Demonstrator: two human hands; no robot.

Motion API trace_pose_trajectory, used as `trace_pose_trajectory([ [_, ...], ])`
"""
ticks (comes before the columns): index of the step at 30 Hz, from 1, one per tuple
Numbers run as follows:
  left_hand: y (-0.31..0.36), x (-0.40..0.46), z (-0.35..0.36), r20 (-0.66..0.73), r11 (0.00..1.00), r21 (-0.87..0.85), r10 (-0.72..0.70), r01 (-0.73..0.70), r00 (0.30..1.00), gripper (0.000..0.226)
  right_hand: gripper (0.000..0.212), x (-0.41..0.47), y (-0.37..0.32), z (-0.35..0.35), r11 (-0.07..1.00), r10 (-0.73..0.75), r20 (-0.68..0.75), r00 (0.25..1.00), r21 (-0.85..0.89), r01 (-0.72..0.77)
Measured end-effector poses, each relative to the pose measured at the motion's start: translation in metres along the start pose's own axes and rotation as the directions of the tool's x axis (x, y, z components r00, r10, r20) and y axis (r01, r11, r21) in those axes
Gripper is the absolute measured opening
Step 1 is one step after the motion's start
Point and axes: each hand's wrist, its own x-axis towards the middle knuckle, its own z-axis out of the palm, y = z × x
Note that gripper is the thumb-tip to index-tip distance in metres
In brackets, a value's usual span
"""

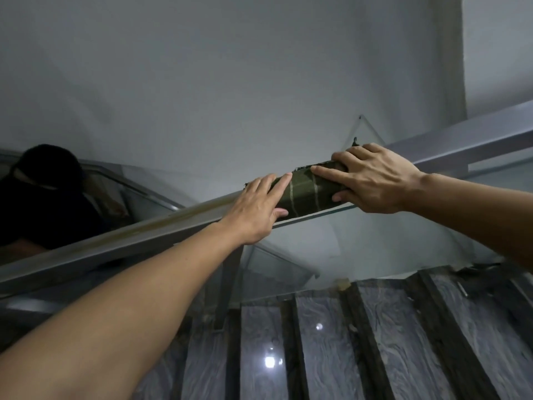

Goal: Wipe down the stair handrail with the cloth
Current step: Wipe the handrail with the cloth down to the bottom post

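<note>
A grey metal handrail [138, 238] runs diagonally from lower left to upper right across the view. A dark green cloth [305, 194] with pale stripes is wrapped over the rail near the middle. My left hand [259, 209] grips the cloth's left end, fingers on top and thumb under the rail. My right hand [372, 180] clasps the cloth's right end the same way. Part of the cloth is hidden under both hands.
A glass panel [360, 246] hangs below the rail on a metal post [227, 293]. Glossy marble stair steps [326, 350] with dark nosings lie below. A person in dark clothing [43, 197] is at the left behind the rail. A pale wall fills the background.
</note>
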Motion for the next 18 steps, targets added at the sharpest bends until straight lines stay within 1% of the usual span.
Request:
trace_pose_trajectory([
  [4, -0.033, -0.023, 0.005, -0.003, 1.0, 0.004, -0.006, 0.006, 1.0, 0.072, 0.064, 0.023, -0.032, 0.0, 1.0, -0.015, -0.027, 1.0, -0.008, 0.015],
  [8, -0.077, -0.054, 0.011, -0.013, 1.0, 0.015, -0.002, 0.002, 1.0, 0.073, 0.069, 0.053, -0.077, -0.005, 1.0, -0.023, -0.04, 0.999, -0.02, 0.022],
  [14, -0.143, -0.105, 0.018, -0.032, 1.0, 0.007, -0.009, 0.009, 0.999, 0.071, 0.07, 0.1, -0.147, -0.011, 0.999, -0.039, -0.035, 0.999, -0.029, 0.038],
  [18, -0.205, -0.149, 0.026, -0.023, 0.999, 0.002, -0.048, 0.048, 0.999, 0.072, 0.067, 0.139, -0.199, -0.019, 0.992, -0.128, -0.004, 0.992, -0.002, 0.128],
])
